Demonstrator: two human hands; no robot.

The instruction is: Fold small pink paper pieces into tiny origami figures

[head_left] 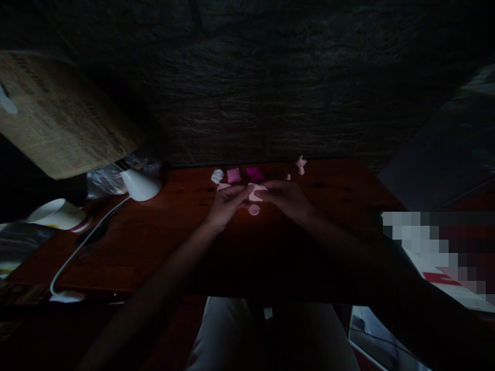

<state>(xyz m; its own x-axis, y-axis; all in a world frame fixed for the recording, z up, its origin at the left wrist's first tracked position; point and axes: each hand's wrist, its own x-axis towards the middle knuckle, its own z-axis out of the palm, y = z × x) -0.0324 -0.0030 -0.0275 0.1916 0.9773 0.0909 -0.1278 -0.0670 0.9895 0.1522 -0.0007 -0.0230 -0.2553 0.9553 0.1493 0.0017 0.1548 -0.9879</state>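
Between the fingers of both hands is a flat, pale pink piece of modelling clay (257, 192). My left hand (229, 204) pinches it from the left, and my right hand (288, 200) grips its right side with the thumb across the front. Just below the fingers, a small round pink clay disc (254, 209) lies on the table. Behind my hands sit a white clay lump (217, 176), a pink square block (233, 175) and a magenta square block (254, 173). Another pale pink piece (223, 187) is partly hidden by my left hand.
A small pale pink clay figure (301, 165) stands at the back right, with a tiny piece (288, 177) beside it. A white cone-shaped lamp base (142, 185) with a cable is on the left, near a tipped paper cup (58, 214). A brick wall backs the wooden table (154, 247).
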